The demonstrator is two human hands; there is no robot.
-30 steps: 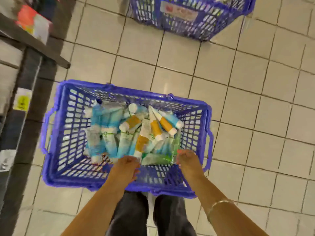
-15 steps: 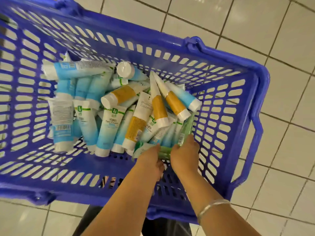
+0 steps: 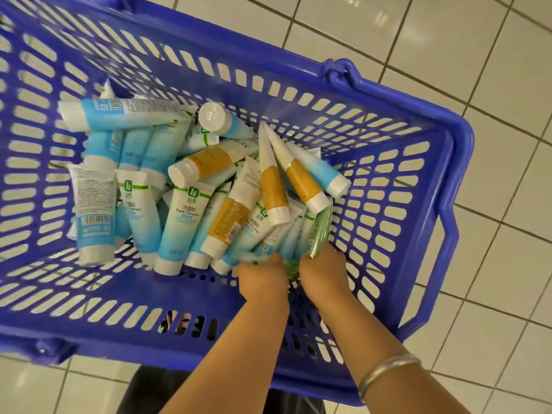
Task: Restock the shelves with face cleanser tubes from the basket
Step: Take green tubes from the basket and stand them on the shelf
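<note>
A blue plastic basket [image 3: 388, 121] on the tiled floor holds several face cleanser tubes: blue-and-white ones [image 3: 179, 225] and orange-banded ones [image 3: 273, 189]. Both my hands reach into its near right corner. My right hand [image 3: 324, 273] grips a green tube [image 3: 321, 231] that leans up against the basket's right wall. My left hand [image 3: 263, 279] is curled down onto another green tube [image 3: 291, 268] lying at the foot of the pile. Its fingertips are hidden among the tubes.
White floor tiles [image 3: 493, 70] surround the basket. The basket's handle [image 3: 445, 264] hangs down its right side. A silver bangle [image 3: 385, 369] sits on my right wrist. My dark trousers [image 3: 149, 392] show below the basket's near rim.
The view has dropped much closer to the basket. Both hands went from its near rim down into the tubes, and my right hand has taken hold of the leaning green tube.
</note>
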